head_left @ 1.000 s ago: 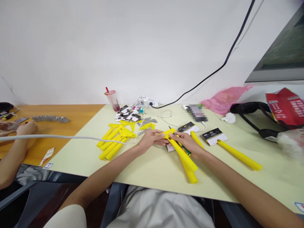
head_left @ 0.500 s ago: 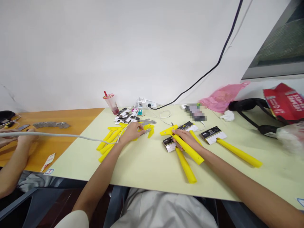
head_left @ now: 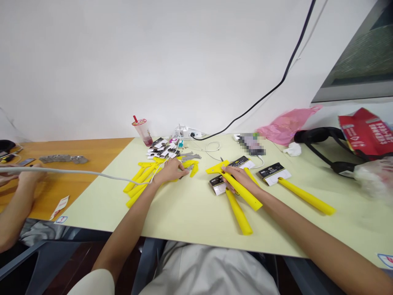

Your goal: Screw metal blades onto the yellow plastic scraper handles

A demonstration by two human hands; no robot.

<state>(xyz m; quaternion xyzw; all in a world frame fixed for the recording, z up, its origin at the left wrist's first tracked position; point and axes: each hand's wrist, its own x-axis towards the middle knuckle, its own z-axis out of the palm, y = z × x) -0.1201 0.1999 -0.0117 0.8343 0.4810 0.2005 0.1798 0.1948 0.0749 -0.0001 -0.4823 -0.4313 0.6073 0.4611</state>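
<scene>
My right hand [head_left: 241, 178] is closed around a yellow T-shaped scraper [head_left: 244, 190], its wide head pointing left. Beneath that hand lie more yellow scrapers with black-and-white cards; one scraper handle [head_left: 238, 213] points toward me. Another carded scraper [head_left: 307, 196] rests farther right. Over on the left, my left hand [head_left: 171, 170] is pinched at a heap of small metal pieces [head_left: 190, 167]; whatever is between its fingertips is too small to make out. Several yellow scraper handles [head_left: 136, 180] lie partly under that wrist. Flat grey metal strips [head_left: 190, 156] sit just behind it.
Folded cards [head_left: 158, 149] and a drink cup [head_left: 143, 132] stand at the back left. A power strip [head_left: 187, 132], phone [head_left: 252, 144], pink bag [head_left: 287, 125] and black headset-like frame [head_left: 325, 151] lie along the back. A white cable [head_left: 92, 173] crosses my left wrist. Another person's arm [head_left: 21, 196] is at far left.
My left hand has shifted slightly at the metal pieces, its fingertips now lower. My right hand keeps the scraper in the same place; the whole view has moved a little.
</scene>
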